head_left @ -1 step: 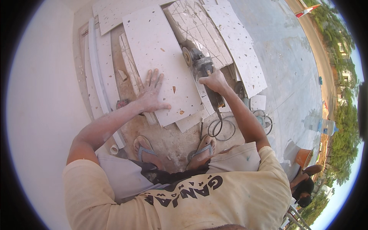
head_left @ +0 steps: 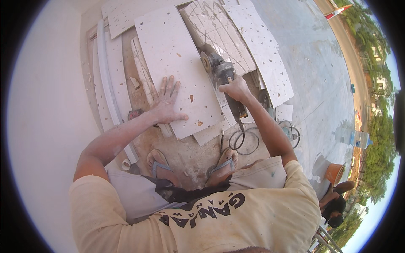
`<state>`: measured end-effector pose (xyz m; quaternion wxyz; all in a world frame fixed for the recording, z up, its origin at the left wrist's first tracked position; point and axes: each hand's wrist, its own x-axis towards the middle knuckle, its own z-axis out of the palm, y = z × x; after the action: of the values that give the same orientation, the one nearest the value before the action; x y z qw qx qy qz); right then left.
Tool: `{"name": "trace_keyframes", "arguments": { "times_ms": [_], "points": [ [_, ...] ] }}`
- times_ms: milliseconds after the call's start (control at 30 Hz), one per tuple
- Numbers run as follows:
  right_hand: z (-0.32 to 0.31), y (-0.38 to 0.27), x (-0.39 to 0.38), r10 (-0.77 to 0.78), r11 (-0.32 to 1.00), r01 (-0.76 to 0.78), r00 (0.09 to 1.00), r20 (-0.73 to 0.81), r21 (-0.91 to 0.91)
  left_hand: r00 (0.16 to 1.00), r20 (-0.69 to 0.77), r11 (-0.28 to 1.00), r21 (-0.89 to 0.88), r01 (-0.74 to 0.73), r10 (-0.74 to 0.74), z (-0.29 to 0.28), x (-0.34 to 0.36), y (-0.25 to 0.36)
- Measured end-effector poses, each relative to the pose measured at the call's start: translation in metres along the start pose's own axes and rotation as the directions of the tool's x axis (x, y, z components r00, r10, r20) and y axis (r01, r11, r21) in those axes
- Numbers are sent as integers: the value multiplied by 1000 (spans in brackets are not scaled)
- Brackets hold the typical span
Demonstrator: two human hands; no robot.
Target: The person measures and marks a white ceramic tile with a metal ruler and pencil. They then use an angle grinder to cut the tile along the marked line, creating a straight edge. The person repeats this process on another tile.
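Observation:
Under my left hand (head_left: 167, 105) lies a long white speckled slab (head_left: 181, 55). The hand is dusty and flat on it, fingers spread, near the slab's left edge. My right hand (head_left: 237, 90) is wrapped round the body of an angle grinder (head_left: 228, 78). The grinder's cutting disc (head_left: 206, 62) stands at the slab's right long edge; whether it touches cannot be made out. A black cord (head_left: 241, 126) runs from the grinder's rear end and coils on the floor. Another pale piece (head_left: 211, 131) sticks out beneath the slab's near end.
Right of the slab are a scored rough slab (head_left: 219, 36) and another speckled slab (head_left: 263, 55). A long pale strip (head_left: 105, 71) lies by the left wall. Beyond my right arm are a water bottle (head_left: 359, 139), an orange bucket (head_left: 334, 173) and another person (head_left: 335, 206). My sandalled feet are close to the slab.

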<state>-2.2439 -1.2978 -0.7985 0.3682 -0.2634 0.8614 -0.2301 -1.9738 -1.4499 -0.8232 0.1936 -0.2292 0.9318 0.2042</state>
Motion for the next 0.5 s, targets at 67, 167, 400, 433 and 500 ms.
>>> {"name": "trace_keyframes", "arguments": {
  "times_ms": [67, 167, 400, 433, 500],
  "points": [
    [-1, -5, -1, -5, 1000, 5, 1000, 5, 0, 1000, 8, 1000, -3, 5, -5, -1, -1, 0],
    [0, -5, 1, 5, 1000, -5, 1000, -3, -9, 1000, 5, 1000, 2, 6, -6, -1, -1, 1],
    [-3, -8, 7, 10, 1000, -10, 999, 34, -10, 1000, -4, 1000, 16, 0, 0, 1, 0, 0],
    [-3, -9, 7, 10, 1000, -10, 1000, 27, -12, 1000, 0, 1000, 17, 2, -2, 0, 0, 1],
    [-2, -10, 8, 5, 1000, -4, 1000, 18, -4, 1000, 6, 1000, 27, 9, -9, -1, -1, 1]
  ]
}}
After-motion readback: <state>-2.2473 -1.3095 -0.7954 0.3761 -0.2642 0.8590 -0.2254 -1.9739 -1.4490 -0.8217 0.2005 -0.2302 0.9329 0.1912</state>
